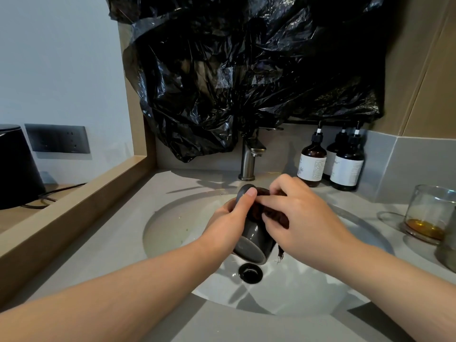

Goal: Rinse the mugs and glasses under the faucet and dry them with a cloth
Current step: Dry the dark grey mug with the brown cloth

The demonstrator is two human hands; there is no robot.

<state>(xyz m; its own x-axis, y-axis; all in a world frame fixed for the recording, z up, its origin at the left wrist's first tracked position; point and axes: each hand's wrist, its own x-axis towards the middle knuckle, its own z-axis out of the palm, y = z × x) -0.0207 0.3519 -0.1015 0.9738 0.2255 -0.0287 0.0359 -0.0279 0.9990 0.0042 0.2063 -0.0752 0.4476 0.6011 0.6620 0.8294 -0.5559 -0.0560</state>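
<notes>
At the far left one black, cone-shaped appliance (17,166) stands on a wooden shelf with one cable (51,193) trailing from it, and one dark socket panel (57,138) is fixed to the wall behind. A wooden ledge (81,201) separates that shelf from the grey counter (103,253), which holds one oval white sink (170,218) with a single black drain (250,272). Over the sink, the left hand (229,223) grips one dark grey mug (254,240): its fingers are curled round the body and its thumb lies on the rim. The mug is tilted, its base turned down toward the camera and its mouth pointing away toward the faucet. One brushed-metal faucet (249,156) stands behind the sink, and one large crumpled black plastic bag (246,70) hangs over the wall above it. The right hand (303,218) pinches one dark cloth (255,211) with bent fingers and holds it against the mouth of the mug; a frayed end of the cloth hangs below the hand, just beside the mug's base. Right of the faucet, three brown pump bottles (312,164) with white labels stand close together against the wall. Further right, one clear glass (429,213) with a little amber liquid in the bottom sits on the counter, well apart from the hands. At the right edge another object is cut off, and what it is cannot be told.
</notes>
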